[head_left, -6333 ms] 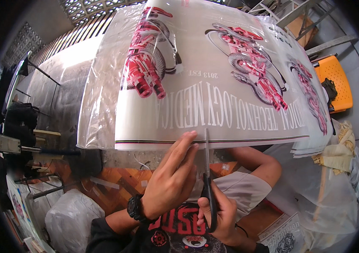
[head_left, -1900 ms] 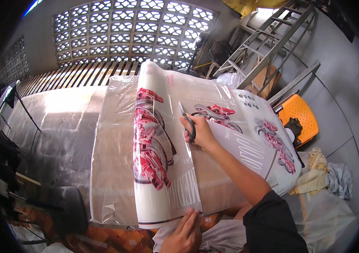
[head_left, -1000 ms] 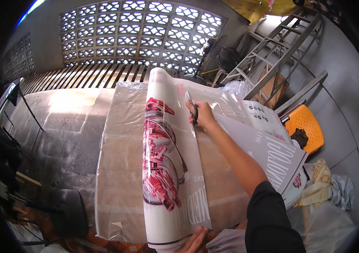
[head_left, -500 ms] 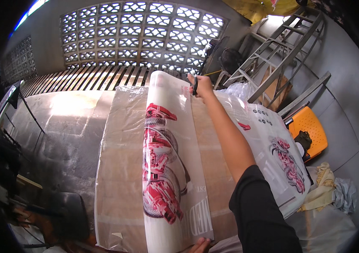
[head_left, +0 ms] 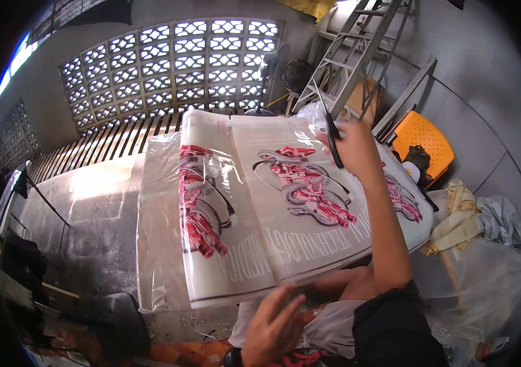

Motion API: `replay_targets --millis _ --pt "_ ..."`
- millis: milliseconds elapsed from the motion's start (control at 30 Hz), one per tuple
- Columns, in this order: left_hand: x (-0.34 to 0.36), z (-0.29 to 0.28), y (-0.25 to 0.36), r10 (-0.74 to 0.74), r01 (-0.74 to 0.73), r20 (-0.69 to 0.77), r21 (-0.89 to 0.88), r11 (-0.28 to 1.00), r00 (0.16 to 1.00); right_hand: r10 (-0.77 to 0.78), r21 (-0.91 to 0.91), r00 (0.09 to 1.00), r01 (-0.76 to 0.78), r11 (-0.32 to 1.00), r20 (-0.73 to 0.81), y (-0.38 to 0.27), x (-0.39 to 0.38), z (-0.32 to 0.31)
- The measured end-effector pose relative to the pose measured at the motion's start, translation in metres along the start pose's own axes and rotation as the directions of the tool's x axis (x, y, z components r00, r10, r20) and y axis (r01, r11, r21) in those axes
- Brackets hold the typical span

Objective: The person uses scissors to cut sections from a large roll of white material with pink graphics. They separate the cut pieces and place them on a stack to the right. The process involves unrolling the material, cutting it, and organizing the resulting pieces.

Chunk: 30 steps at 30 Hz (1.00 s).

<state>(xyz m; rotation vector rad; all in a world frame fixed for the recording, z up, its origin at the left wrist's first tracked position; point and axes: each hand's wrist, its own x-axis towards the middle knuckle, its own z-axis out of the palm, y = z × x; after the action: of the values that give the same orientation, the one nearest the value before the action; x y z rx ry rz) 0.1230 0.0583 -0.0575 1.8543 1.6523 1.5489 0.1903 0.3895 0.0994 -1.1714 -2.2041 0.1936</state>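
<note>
R hand (head_left: pixel 359 145) + scissors (head_left: pixel 333 134) further R

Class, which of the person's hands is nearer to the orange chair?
Right. The right hand, holding scissors, is left of the orange chair in the picture; the left hand is farther, lower left, by the near edge of the printed film.

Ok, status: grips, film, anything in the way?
Right grip holding scissors. Left grip open near front edge of printed film, contact unclear. Seam visible in film's left half. Right forearm partly hides film's right side.
</note>
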Motion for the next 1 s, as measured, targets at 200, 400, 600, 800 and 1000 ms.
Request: replay_targets --millis 200,400,600,800,1000 --pt "0.056 0.021 -0.022 -0.078 0.134 -0.175 0.334 0.933 0.982 0.224 -0.489 0.974 -0.213 0.846 -0.037 0.138 -0.055 0.028" --pt "0.072 0.038 -0.036 -0.236 0.258 -0.112 0.538 0.802 0.965 0.27 -0.48 0.958 -0.281 0.831 -0.094 0.142 -0.082 0.056" --pt "0.084 0.052 -0.021 -0.293 0.305 -0.097 0.453 0.838 0.951 0.249 -0.381 0.965 -0.262 0.886 -0.085 0.147 -0.08 0.052" --pt "0.099 0.061 -0.023 -0.277 0.316 -0.195 0.215 0.924 0.941 0.316 -0.433 0.947 -0.307 0.847 -0.053 0.16 -0.087 0.043" --pt "0.081 0.055 -0.041 -0.407 0.416 -0.1 0.104 0.903 0.908 0.315 -0.436 0.948 -0.27 0.859 0.033 0.158 -0.108 -0.003"
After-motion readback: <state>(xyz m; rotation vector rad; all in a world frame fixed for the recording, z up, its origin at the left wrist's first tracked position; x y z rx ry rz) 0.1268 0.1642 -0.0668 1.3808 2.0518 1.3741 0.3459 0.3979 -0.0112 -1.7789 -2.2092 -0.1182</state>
